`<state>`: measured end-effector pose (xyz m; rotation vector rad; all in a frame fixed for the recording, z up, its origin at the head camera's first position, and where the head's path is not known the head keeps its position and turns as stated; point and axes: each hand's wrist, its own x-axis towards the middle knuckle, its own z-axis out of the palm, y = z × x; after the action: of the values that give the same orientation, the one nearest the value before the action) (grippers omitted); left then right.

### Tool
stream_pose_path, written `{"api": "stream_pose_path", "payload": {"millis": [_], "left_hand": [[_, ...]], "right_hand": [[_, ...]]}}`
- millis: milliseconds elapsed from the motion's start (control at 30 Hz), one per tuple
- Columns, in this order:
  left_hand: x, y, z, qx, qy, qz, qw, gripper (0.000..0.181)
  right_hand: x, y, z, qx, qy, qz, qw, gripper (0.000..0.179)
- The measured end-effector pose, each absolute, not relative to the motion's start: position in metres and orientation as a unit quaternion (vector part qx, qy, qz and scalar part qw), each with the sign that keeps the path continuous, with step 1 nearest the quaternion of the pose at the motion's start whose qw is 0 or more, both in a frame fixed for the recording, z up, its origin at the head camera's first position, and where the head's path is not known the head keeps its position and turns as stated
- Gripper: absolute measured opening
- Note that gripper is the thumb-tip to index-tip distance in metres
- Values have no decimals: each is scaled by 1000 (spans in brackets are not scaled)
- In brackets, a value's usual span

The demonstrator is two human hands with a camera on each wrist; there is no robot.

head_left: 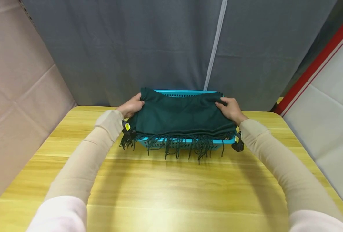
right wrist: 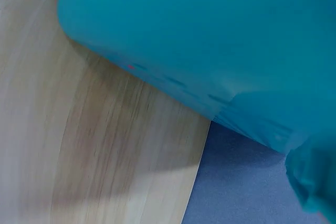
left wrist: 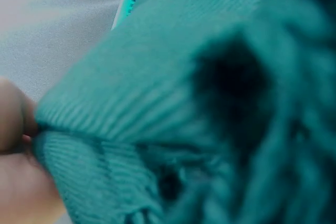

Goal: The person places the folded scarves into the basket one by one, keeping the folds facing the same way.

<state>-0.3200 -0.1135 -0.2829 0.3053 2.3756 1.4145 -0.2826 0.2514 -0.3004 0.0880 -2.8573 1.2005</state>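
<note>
A dark green fringed scarf (head_left: 180,116), folded into a wide rectangle, lies across a blue plastic basket (head_left: 186,93). Its tassels hang over the basket's near rim. At the scarf's left edge my left hand (head_left: 132,105) pinches the cloth between thumb and fingers; in the left wrist view the fingertips (left wrist: 13,114) grip a folded corner of the ribbed scarf (left wrist: 131,87). My right hand (head_left: 230,109) pinches the far right corner, thumb over the cloth. In the right wrist view the basket's side wall (right wrist: 173,30) fills the top, with a bit of scarf (right wrist: 315,177) at lower right.
The basket stands on a yellow wood-grain table (head_left: 165,190), near its far edge. A grey curtain (head_left: 130,48) hangs right behind. Pale panels rise at the left (head_left: 17,96) and right (head_left: 334,87), the right one with a red border.
</note>
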Motion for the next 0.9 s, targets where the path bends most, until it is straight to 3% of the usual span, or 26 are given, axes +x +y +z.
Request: {"api": "stream_pose_path", "payload": {"millis": [300,533,900], "left_hand": [[-319,-112,-281,94,852,474,201,62],[-314,-113,-279,109,859,471,170,65],[-315,-114,-273,116,881,437,138,59]], "right_hand": [[-284,251,-303,37,-918,392,51,53],[-281,255,-302,38,-902,423,78,55],[-279,258,-291,17,-880,472,58,60]]}}
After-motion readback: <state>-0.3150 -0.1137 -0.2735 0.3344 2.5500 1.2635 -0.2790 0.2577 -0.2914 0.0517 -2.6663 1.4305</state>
